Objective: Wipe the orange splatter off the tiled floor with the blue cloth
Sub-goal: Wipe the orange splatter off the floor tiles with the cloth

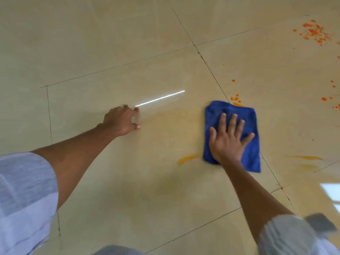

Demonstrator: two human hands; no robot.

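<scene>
Both hands down: right hand pressed flat, fingers spread, on cloth for wiping pressure; left hand half-curled, empty, bracing on floor. Splatter remains beyond cloth, top right.

The floor is made of big hard tiles, pale beige, smooth and shiny, and a bright white line of light shines off it. Thin dark lines run between the tiles. The blue cloth looks soft and fuzzy, like a towel, and it is not shiny. The orange splatter looks wet and lumpy, and the smears near the cloth look thin and streaky. The sleeves are soft, light cloth, bunched up.
</scene>
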